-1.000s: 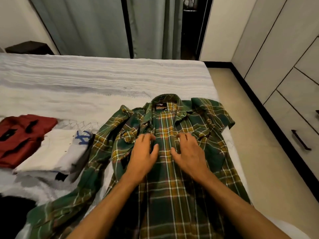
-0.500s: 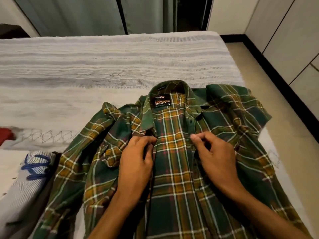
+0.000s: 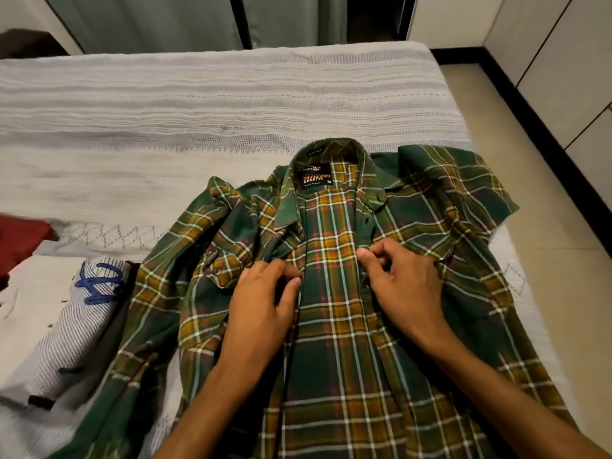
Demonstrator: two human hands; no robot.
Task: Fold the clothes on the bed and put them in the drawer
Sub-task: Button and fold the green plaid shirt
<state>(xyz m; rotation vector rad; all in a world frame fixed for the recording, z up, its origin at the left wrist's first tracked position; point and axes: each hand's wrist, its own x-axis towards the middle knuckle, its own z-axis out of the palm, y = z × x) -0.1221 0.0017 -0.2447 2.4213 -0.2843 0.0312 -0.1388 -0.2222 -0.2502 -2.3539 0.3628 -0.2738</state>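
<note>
A green and yellow plaid shirt (image 3: 334, 326) lies front up and unbuttoned on the bed (image 3: 198, 111), collar away from me, its black neck label showing. My left hand (image 3: 265, 299) pinches the left front edge of the shirt just below the collar. My right hand (image 3: 400, 286) pinches the right front edge, the button placket, at the same height. The two edges sit about a hand's width apart. The left sleeve trails toward the bottom left; the right shoulder is bunched near the bed's right edge.
A white garment with a blue print (image 3: 76, 309) lies left of the shirt, and a red garment (image 3: 20, 240) sits at the far left. Cabinet fronts (image 3: 563, 61) line the right wall beyond a strip of floor. Curtains hang behind the bed.
My hands went from lying flat on the shirt's chest to pinching its two front edges. The camera has leaned in closer over the shirt.
</note>
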